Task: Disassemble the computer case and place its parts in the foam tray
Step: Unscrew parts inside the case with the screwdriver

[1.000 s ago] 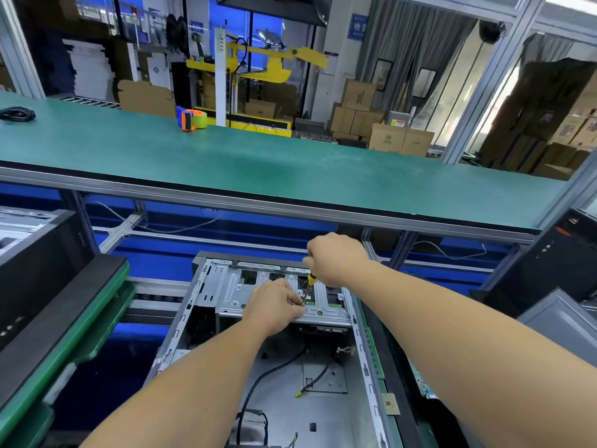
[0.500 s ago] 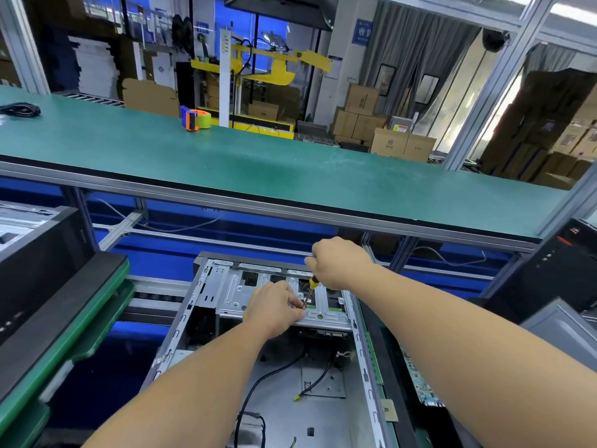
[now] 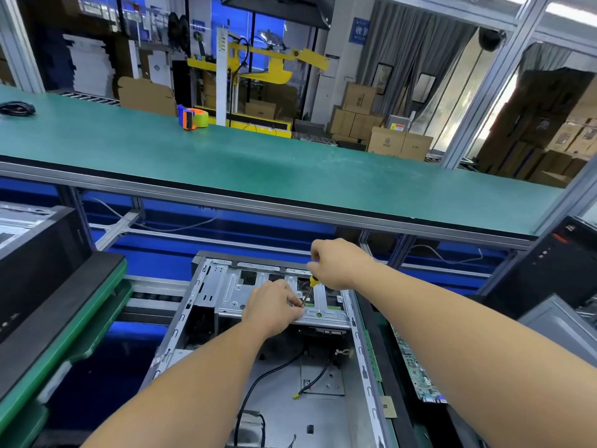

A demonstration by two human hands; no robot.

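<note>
the computer case (image 3: pixel 361 350) lies open on its side right in front of the person, below the long green counter (image 3: pixel 258 163); the right hand (image 3: pixel 339 263) is curled round the top of a yellow-handled screwdriver (image 3: pixel 309 287), which leans down with its tip at the metal drive bracket (image 3: pixel 232 292) at the far end of the case; the left hand (image 3: pixel 271 307) rests on that bracket with its fingers (image 3: pixel 295 302) bunched right at the screwdriver tip, pinching at something there, can't tell exactly what; black cables (image 3: pixel 268 379) run loose along the case floor; a green circuit board (image 3: pixel 416 373) lies just beside the case on the right; a stack of green and black trays (image 3: pixel 64 318) sits to the left; up on the counter there's an orange tape dispenser (image 3: pixel 193 118), well apart from the hands.
</note>
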